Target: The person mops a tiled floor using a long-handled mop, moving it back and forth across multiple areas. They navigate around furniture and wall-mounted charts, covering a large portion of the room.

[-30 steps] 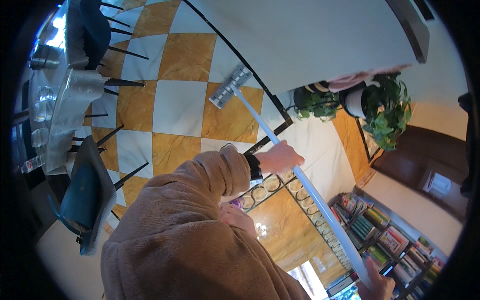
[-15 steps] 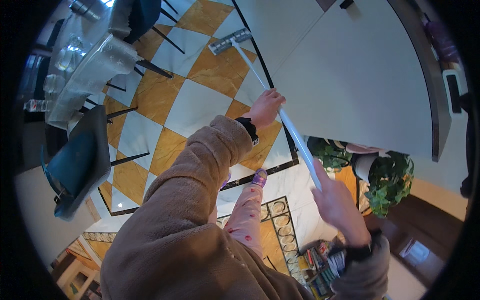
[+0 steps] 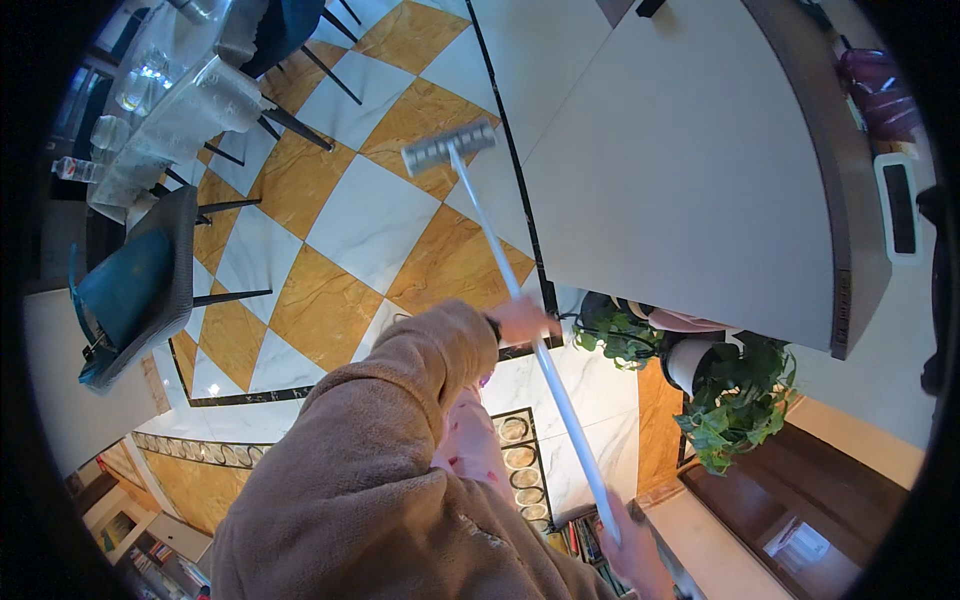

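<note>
A mop with a long pale handle [image 3: 563, 400] runs from the lower right up to its flat grey head [image 3: 449, 147], which lies over the orange and white checkered floor near the white cabinet. Midway along the handle, my left hand [image 3: 527, 320] is wrapped round it, in a brown fleece sleeve. Lower down, by the handle's end, my right hand [image 3: 636, 552] grips it too, slightly blurred.
To the right stands a large white cabinet [image 3: 690, 190], with potted ivy [image 3: 735, 405] below its near corner. A grey chair [image 3: 150, 290] holding a teal bag [image 3: 128, 285] is at the left, beside a table with a clear cover [image 3: 190, 120]. Black chair legs reach over the tiles.
Both hands and the mop handle have come back toward me. The mop head has slid nearer, down and slightly left in view.
</note>
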Motion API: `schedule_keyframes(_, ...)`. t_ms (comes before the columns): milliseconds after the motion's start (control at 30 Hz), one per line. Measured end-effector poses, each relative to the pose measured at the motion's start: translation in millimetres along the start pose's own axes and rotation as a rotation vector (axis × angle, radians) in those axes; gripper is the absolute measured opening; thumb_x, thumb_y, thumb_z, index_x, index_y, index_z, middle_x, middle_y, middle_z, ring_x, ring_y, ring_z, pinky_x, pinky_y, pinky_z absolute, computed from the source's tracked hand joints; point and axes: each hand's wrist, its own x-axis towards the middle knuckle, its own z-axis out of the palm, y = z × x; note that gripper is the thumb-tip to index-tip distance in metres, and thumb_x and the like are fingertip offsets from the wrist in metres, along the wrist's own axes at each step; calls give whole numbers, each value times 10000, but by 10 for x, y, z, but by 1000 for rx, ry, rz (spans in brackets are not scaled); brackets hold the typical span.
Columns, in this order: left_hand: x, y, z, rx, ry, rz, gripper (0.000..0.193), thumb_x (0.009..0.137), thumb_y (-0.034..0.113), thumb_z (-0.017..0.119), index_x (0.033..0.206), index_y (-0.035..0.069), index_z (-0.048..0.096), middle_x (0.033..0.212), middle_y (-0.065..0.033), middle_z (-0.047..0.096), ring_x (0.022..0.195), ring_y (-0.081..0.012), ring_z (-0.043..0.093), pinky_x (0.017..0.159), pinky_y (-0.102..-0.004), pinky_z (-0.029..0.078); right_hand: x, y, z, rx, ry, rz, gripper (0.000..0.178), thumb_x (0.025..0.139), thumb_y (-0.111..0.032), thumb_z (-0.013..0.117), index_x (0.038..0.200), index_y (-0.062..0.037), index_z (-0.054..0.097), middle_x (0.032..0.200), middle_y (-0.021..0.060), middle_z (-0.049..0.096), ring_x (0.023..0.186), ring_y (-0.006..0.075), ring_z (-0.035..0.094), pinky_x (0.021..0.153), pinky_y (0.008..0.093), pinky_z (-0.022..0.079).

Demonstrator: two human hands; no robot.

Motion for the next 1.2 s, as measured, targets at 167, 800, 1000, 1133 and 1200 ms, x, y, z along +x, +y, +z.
schedule_keyframes(167,-160,1670,461,-54,-190,336,118,820,175,600,877,175,704,793,-103,692,816,-352,677,689,-482,529,-1785,271,-530,10,-79,359,600,871,-108,656,1440,-172,478,954,225,679,890,359,671,776,431,530)
schedule_keyframes(800,-260,-652,-3115,336,243,-11,170,877,136,611,984,262,648,904,6,613,1090,-246,548,922,-590,363,307,-3469,-2478,292,54,101,518,837,9,512,1352,66,507,1170,205,661,984,188,630,828,320,493)
schedule_keyframes(1000,-228,-1619,-4367,207,228,-148,217,872,80,608,1010,239,658,948,-16,603,1101,-265,537,1005,-636,332,1163,-4605,-2998,522,-62,145,607,905,5,494,1483,57,317,870,157,632,495,143,600,457,256,503)
schedule_keyframes(1133,-70,-2258,-5051,200,234,-96,194,838,100,641,972,234,685,949,-20,643,1082,-260,568,1005,-549,360,1656,-5256,-3421,520,-64,114,600,885,31,480,1466,70,335,869,150,621,466,127,581,421,252,490)
schedule_keyframes(1200,64,-2544,-5349,202,237,-54,188,822,106,657,957,234,684,929,-18,649,1068,-258,575,997,-533,368,1874,-5521,-3668,519,-36,125,598,880,33,480,1463,57,350,853,128,611,452,125,570,410,255,487)
